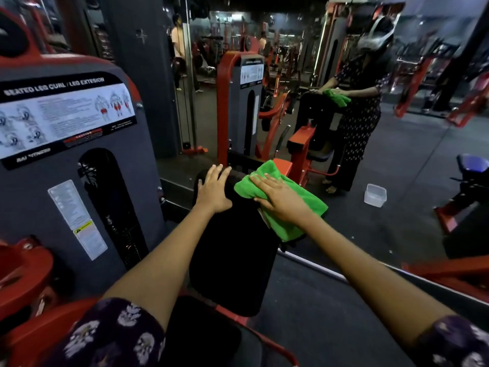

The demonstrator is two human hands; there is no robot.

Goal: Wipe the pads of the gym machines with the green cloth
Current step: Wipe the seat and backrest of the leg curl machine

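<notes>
Head view looks down over a black back pad [232, 250] on a seated leg curl and leg extension machine, whose grey weight housing [79, 165] stands to the left with an instruction chart on it. A green cloth [299, 207] is draped over the top right corner of the pad. The right hand [280, 200] lies flat on the cloth, fingers straight and spread, pressing it down rather than gripping it. The left hand [214, 189] rests flat on the top left edge of the pad, fingers extended over the rim, holding nothing. The two hands sit near each other but do not touch.

A wall mirror [397, 128] ahead reflects the same pose, and a clear plastic tub [375, 195] stands on the floor to the right, well apart from the machine.

The step in hand appears to be wiping the top of the pad. To do it well, the right palm should keep even pressure so the cloth slides with the hand instead of bunching, and sweep in overlapping passes from the top edge downward, reaching the corners and the rounded rim. The left hand looks well placed to brace the pad; it will need to shift aside so the area beneath it gets wiped too. Much of the lower pad seems yet to be covered.
</notes>
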